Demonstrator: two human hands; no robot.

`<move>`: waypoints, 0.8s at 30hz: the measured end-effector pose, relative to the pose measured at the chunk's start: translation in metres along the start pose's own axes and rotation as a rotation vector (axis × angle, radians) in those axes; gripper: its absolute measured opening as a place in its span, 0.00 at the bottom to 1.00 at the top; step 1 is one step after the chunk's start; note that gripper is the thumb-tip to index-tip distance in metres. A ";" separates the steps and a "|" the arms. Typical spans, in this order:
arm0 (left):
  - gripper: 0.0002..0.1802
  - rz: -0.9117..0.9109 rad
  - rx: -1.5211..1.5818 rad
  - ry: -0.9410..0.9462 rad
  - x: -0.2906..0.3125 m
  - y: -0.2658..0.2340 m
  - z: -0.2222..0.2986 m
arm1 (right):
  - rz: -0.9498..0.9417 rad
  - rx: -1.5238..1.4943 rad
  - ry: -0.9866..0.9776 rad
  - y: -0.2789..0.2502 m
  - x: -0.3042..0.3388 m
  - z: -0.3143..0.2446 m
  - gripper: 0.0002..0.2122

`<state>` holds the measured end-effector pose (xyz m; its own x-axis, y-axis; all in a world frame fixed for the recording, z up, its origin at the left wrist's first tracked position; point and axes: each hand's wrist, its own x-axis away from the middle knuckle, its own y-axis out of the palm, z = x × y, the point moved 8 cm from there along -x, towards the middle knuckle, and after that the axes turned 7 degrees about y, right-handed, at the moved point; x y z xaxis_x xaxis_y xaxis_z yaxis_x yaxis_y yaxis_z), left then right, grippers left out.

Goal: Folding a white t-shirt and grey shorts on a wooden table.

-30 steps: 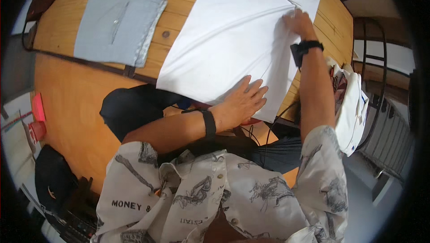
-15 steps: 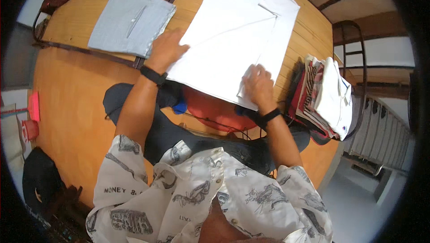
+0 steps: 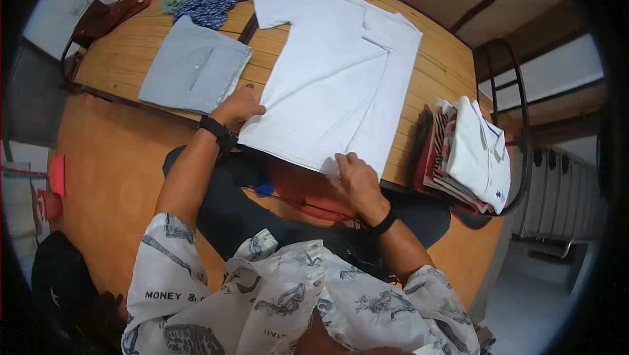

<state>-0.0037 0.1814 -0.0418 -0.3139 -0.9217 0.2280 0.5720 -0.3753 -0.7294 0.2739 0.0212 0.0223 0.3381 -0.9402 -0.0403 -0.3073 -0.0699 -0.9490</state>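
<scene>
I watch a white short-sleeved fabric shirt (image 3: pixel 314 86) lying across a slatted yellow-brown wooden table (image 3: pixel 436 60) in the centre of the frame, one sleeve spread toward the upper left. The left hand (image 3: pixel 241 104), half-curled, is at the shirt's lower left edge; the right hand (image 3: pixel 359 185), fingers bent, is at the bottom hem, lower centre. I cannot tell whether either pinches cloth. I judge the step to be straightening: the right side looks turned inward, and a diagonal crease crosses the front. To my eye, the next move calls for light, even tension between both hands along the hem.
</scene>
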 end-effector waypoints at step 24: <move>0.19 0.110 0.905 0.041 0.058 0.080 0.092 | 0.019 0.146 0.099 -0.055 -0.387 -0.087 0.18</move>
<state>0.0929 0.0888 -0.0277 -0.2388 -0.9592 0.1516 0.9711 -0.2350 0.0426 0.0825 0.3602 0.1172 0.2418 -0.9697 -0.0346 -0.1778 -0.0093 -0.9840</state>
